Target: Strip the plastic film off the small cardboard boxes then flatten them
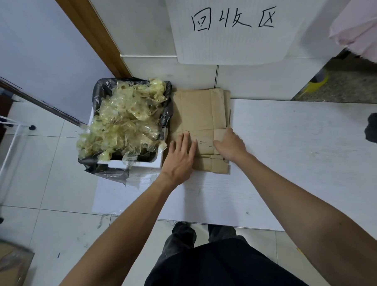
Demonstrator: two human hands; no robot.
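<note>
Left hand (181,158) lay flat, fingers straight, on flattened boxes (198,112) | right hand (228,144) pressed there too (neither gripped anything) | bin (139,164) of film (126,121) just beside

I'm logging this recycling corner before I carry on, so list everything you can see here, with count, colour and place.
flattened cardboard stack: one, brown, on the floor against the wall
plastic film: one heap, yellowish clear, overflowing the bin
bin: one, white with a black liner, left of the cardboard
floor board: one, white, under and right of the cardboard
sign: one, white with black handwriting, on the wall
tape roll: one, yellow, far right by the wall
dark patch: one, black, right edge of the floor board
cloth: one, pink, upper right
left hand: one, fingers straight, pressing the stack's near left
right hand: one, resting on the stack's near right
</note>
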